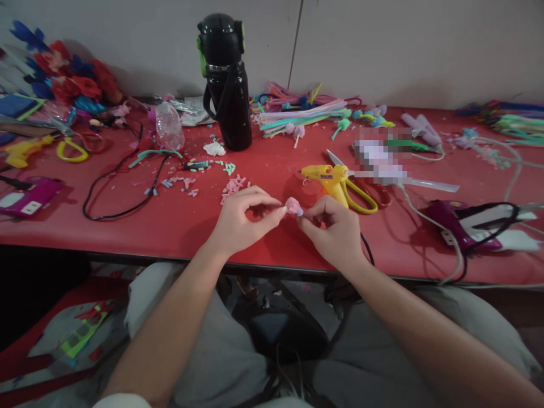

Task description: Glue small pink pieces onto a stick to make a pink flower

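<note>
Above the red table's front part, a small pink fuzzy craft ball [292,205] with a purple end sits between my two hands. The fingertips of my left hand [244,220] are pinched at the ball's left side. My right hand [335,231] pinches the purple end. Just behind my left hand lies a pile of short pink pipe cleaner pieces [233,186]. A yellow hot glue gun [326,174], its nozzle pointing left, lies behind my right hand. Partly beneath the glue gun are yellow-handled scissors [361,198].
A black bottle [229,85] stands near the wall on the red table [199,221]. Pipe cleaner bundles [301,116] lie behind. Purple power boxes [450,224] with cords are at both sides. At left are a clear plastic bottle [170,127] and another yellow glue gun [28,151].
</note>
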A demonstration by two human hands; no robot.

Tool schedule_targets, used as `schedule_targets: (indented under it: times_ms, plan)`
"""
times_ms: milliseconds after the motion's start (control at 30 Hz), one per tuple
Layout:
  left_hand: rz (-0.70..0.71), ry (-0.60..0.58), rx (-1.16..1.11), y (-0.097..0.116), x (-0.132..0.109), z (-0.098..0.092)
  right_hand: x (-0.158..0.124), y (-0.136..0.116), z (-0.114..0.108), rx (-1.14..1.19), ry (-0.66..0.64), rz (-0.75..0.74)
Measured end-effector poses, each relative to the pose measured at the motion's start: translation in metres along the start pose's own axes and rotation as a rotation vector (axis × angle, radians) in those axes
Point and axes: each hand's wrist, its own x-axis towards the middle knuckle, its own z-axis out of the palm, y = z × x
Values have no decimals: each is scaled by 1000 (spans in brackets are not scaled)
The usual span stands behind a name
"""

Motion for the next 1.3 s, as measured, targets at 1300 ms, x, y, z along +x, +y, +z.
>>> schedule_targets:
  times_ms: [1300]
  plan:
    - [162, -11, 63, -2, -4, 0, 4, 10, 2, 363, -315, 250]
